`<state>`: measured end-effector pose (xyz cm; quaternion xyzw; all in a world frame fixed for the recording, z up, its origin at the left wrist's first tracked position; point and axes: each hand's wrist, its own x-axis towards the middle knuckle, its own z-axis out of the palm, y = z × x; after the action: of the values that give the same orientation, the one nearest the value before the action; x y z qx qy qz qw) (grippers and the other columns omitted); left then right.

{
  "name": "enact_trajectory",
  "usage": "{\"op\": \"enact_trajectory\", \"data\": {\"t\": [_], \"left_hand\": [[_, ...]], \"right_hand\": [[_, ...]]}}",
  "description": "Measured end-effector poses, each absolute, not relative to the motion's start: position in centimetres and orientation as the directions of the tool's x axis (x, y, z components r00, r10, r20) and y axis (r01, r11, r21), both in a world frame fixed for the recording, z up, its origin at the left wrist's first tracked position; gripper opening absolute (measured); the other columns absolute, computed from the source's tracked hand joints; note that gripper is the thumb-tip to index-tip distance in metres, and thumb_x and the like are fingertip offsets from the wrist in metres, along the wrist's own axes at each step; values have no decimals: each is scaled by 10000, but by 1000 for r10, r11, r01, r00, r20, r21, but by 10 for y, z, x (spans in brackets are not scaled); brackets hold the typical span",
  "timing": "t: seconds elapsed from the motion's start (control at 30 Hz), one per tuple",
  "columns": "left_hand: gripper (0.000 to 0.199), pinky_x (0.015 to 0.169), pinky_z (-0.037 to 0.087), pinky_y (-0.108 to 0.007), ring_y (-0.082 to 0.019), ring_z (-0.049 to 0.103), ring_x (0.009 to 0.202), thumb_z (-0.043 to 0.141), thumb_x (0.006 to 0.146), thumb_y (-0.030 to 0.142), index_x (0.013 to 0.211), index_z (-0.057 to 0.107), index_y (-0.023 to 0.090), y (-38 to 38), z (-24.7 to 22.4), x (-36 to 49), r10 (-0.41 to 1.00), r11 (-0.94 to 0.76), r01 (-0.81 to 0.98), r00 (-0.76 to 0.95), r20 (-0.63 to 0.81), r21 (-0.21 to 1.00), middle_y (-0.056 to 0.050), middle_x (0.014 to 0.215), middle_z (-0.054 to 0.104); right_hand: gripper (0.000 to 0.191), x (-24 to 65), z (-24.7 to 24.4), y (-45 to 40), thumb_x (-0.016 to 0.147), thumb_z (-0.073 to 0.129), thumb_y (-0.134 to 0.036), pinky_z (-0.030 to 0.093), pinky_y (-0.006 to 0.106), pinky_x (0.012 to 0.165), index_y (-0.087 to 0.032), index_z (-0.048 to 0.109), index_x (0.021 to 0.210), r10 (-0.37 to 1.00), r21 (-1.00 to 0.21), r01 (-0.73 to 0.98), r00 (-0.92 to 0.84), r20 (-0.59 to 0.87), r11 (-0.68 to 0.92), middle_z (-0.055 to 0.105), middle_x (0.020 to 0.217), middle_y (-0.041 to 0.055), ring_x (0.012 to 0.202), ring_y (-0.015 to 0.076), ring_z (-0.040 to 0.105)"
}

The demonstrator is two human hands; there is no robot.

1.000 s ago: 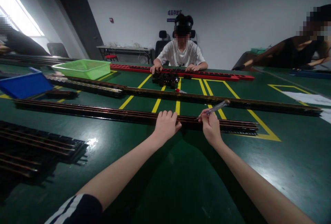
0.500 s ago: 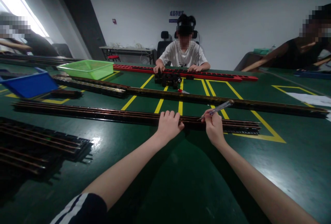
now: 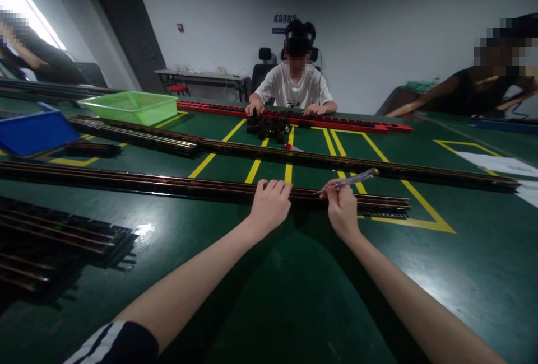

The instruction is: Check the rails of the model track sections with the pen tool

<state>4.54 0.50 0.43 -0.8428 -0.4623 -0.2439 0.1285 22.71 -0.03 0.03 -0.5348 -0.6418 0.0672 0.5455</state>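
A long black rail with copper-coloured strips lies across the green table in front of me. My left hand is closed over it near its right part, fingers curled across the far edge. To the right, my right hand grips a screwdriver with a clear handle, held slantwise. Its thin shaft points left and down to the top of the rail, between my two hands. Whether the tip touches the rail I cannot tell.
Beyond lies another long dark rail. Stacked rails sit at the near left. A blue bin and a green basket stand behind. Across the table, a person in white handles black parts by a red strip.
The whole view has shifted slightly, so the scene sits further left. Both hands keep their hold, and the screwdriver lies a little flatter than before.
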Motion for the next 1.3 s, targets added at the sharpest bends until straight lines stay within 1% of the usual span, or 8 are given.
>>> {"op": "enact_trajectory", "data": {"t": [0.17, 0.37, 0.53, 0.63, 0.77, 0.93, 1.17, 1.3], "left_hand": [[405, 998, 330, -424, -200, 529, 1114, 408, 832, 84, 1215, 524, 141, 4, 5, 45, 688, -601, 799, 515, 511, 3, -80, 1184, 614], [457, 1017, 310, -415, -189, 509, 1146, 401, 804, 32, 1230, 507, 158, 2, 3, 46, 695, -606, 795, 518, 499, 19, -65, 1213, 598], [450, 1012, 318, -415, -183, 517, 1139, 392, 795, 8, 1187, 539, 173, 1, 2, 47, 717, -589, 804, 474, 511, 80, -51, 1193, 611], [466, 1000, 335, -408, -178, 522, 1134, 394, 784, -11, 1193, 534, 164, 3, 2, 46, 709, -615, 781, 487, 510, 108, -55, 1195, 611], [479, 963, 376, -386, -176, 529, 1125, 381, 774, -35, 1194, 536, 134, 4, 3, 44, 696, -648, 748, 503, 512, 145, -66, 1202, 610], [480, 949, 395, -387, -178, 539, 1118, 363, 778, -38, 1189, 545, 128, 5, 4, 43, 682, -664, 732, 507, 527, 154, -67, 1192, 617], [450, 963, 395, -407, -180, 542, 1116, 364, 799, -7, 1186, 551, 124, 5, 5, 44, 687, -661, 732, 500, 527, 167, -73, 1188, 621], [407, 961, 393, -403, -180, 551, 1099, 366, 829, 42, 1177, 559, 125, 4, 5, 44, 693, -656, 733, 493, 526, 177, -73, 1178, 626]], "right_hand": [[274, 227, -2, 0, 893, 396, -437, 423, 380, 672, -214, 497, 771, 788, -724, 541, 171, 592, 427, 599, 662, 31, 657, 210, 562], [275, 228, -1, 1, 894, 389, -430, 423, 380, 664, -214, 489, 758, 779, -721, 560, 197, 595, 409, 592, 636, 30, 643, 210, 558], [257, 228, -1, 1, 896, 383, -391, 407, 370, 660, -212, 490, 745, 767, -698, 592, 198, 611, 403, 586, 626, 29, 637, 205, 547], [245, 228, -1, 1, 893, 387, -370, 393, 369, 673, -212, 492, 739, 743, -683, 615, 225, 631, 394, 575, 610, 20, 635, 200, 536], [203, 228, -2, 1, 888, 382, -323, 387, 357, 653, -213, 471, 744, 724, -710, 582, 276, 632, 397, 554, 603, 8, 599, 186, 527], [179, 228, -2, 1, 885, 374, -283, 379, 356, 648, -214, 453, 739, 711, -713, 590, 308, 632, 378, 523, 580, -5, 559, 176, 510], [204, 228, -2, 2, 892, 361, -314, 381, 362, 651, -214, 463, 747, 728, -683, 634, 265, 632, 362, 529, 586, 3, 571, 183, 508], [214, 228, -3, 2, 898, 351, -332, 391, 363, 639, -213, 466, 762, 745, -694, 629, 261, 614, 351, 539, 606, 19, 601, 196, 510]]}}
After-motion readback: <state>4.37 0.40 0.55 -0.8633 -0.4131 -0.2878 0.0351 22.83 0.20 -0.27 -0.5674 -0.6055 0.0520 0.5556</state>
